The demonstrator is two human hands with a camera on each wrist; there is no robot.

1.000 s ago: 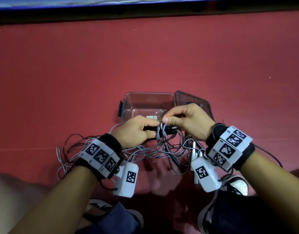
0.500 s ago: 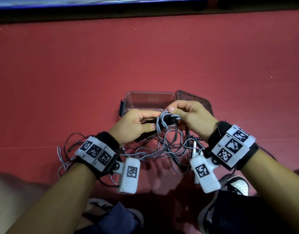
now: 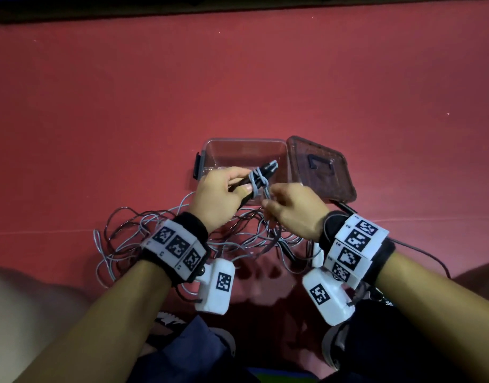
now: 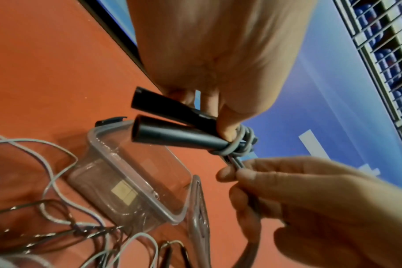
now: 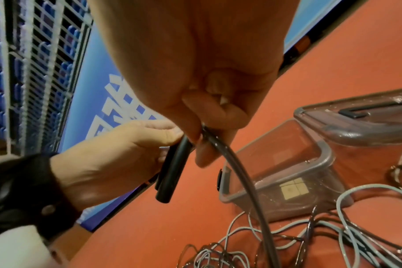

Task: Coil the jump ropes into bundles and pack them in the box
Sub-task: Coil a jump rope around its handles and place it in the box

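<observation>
My left hand (image 3: pixel 224 189) grips two black jump-rope handles (image 4: pixel 172 127) side by side, held above the clear plastic box (image 3: pixel 210 150). Grey rope (image 3: pixel 258 182) is wound a few turns around the handles near my thumb (image 4: pixel 227 134). My right hand (image 3: pixel 290 208) pinches the grey rope (image 5: pixel 239 172) just below the wraps, pulling it toward me. From the right hand the rope (image 5: pixel 264 226) trails down to the floor. The box (image 4: pixel 149 190) holds no rope; only a small label shows on its bottom.
The box's dark translucent lid (image 3: pixel 320 172) lies at the box's right side. A tangle of grey and dark rope (image 3: pixel 144 239) is spread on the red floor (image 3: pixel 238 78) below my wrists. My shoes (image 3: pixel 334 346) and knees are at the bottom edge.
The left hand has tilted the handles up so their tips point away over the box. The right hand has moved from the handles' far end down toward me, drawing the rope tight.
</observation>
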